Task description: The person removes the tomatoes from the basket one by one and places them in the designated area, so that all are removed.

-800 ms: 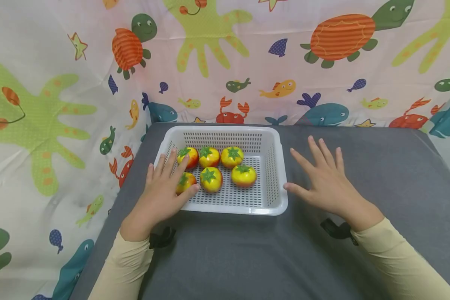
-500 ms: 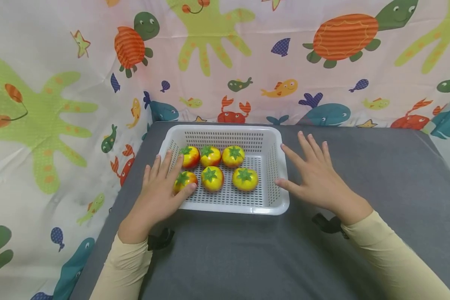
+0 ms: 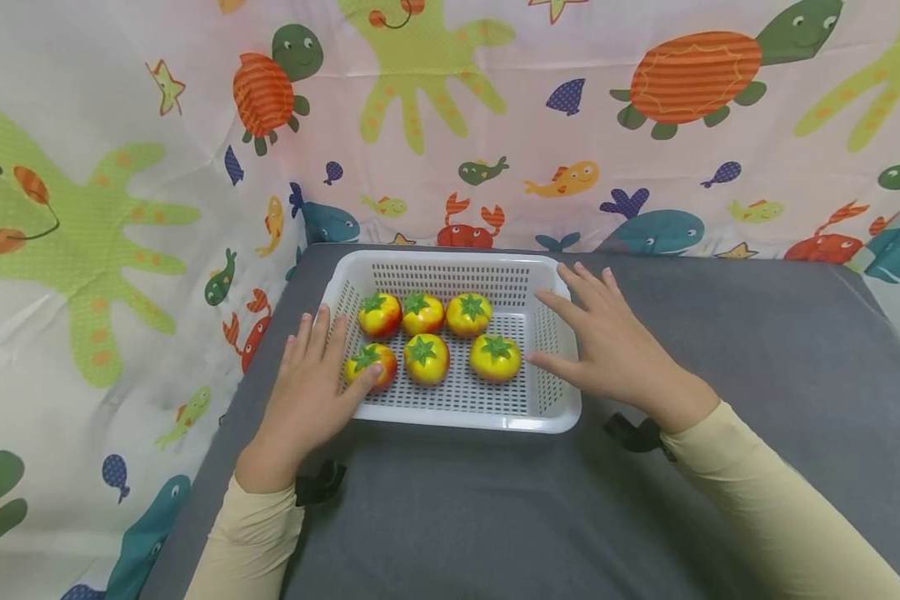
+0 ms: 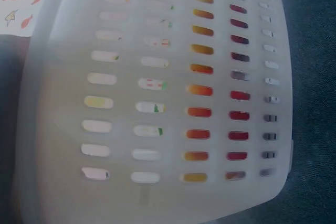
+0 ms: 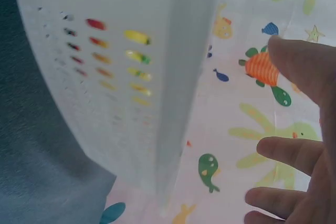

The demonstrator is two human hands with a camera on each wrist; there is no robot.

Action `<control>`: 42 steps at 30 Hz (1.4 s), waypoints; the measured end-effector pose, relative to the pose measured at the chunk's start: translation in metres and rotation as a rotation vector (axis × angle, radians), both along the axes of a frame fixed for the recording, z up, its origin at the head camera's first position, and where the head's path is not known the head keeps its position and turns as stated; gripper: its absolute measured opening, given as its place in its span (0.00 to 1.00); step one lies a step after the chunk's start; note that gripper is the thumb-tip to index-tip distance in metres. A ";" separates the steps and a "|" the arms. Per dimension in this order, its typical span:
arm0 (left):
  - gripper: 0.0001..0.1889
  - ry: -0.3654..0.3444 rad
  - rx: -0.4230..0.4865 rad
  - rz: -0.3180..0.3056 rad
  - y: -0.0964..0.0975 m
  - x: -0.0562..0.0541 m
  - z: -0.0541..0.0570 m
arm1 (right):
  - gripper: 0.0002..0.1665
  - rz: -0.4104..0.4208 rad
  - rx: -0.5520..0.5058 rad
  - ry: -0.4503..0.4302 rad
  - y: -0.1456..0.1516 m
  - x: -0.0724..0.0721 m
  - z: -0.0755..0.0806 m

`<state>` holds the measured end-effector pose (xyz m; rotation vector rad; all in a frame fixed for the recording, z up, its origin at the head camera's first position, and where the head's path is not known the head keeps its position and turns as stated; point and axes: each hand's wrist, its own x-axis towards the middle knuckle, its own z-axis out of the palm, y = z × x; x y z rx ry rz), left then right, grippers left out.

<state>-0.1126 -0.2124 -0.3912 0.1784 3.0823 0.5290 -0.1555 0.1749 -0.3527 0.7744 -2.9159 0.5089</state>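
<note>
- Centrally in the head view, a white basket [image 3: 465, 419] is seen between both hands, its long axis running left to right across the frame.
- Its left short end is overlapped by the left hand [image 3: 307, 404], its right by the right hand [image 3: 615, 354]; which is nearer cannot be told.
- Fingers are held nearly straight, spread on the right, with nothing gripped; left-hand contact cannot be told.
- Six yellow-red fruits [image 3: 427, 360] are contained inside, mostly leftward.
</note>
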 end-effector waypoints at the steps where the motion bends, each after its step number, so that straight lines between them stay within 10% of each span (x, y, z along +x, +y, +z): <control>1: 0.53 0.007 -0.003 0.006 0.000 0.000 -0.001 | 0.52 0.006 0.002 0.003 -0.002 -0.001 0.001; 18: 0.56 -0.040 -0.003 0.089 0.001 0.001 -0.006 | 0.43 0.089 0.062 -0.093 -0.045 -0.024 0.015; 42: 0.44 0.027 -0.019 0.079 0.001 0.002 -0.012 | 0.38 0.153 0.144 -0.315 -0.081 -0.050 -0.011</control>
